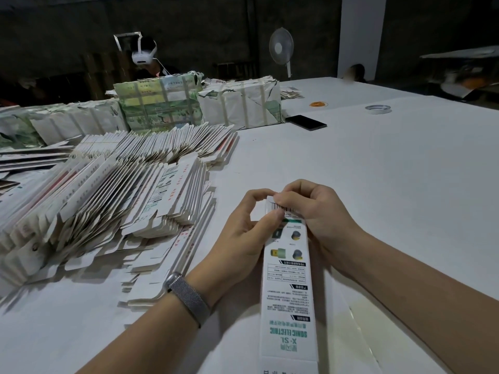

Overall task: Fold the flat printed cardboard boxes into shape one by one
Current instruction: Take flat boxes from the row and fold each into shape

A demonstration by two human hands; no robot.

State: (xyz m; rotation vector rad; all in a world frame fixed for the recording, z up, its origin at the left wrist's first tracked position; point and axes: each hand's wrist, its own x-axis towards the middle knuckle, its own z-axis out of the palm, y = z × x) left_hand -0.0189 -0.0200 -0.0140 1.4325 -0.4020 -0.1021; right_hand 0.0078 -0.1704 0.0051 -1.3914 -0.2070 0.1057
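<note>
- Cardboard box [287, 287], long, narrow and glossy white with green lettering and small product pictures, runs from 6 o'clock up to the frame's middle, held above the matte white worktop [378, 171].
- Left hand [240, 233] pinches its far end, grip clamped on the barcode flap; a woven metal-mesh band [187, 298] circles that wrist.
- Right hand [321, 220] has its grip clamped on the same end from 3 o'clock.
- Flat boxes [108, 190], die-cut with rounded tabs, fan in ragged stacks at 9 o'clock.
- Taped paper bundles [159, 103] sit at 11 o'clock, a dark phone [305, 122] and tape roll [377, 109] near 1 o'clock.
</note>
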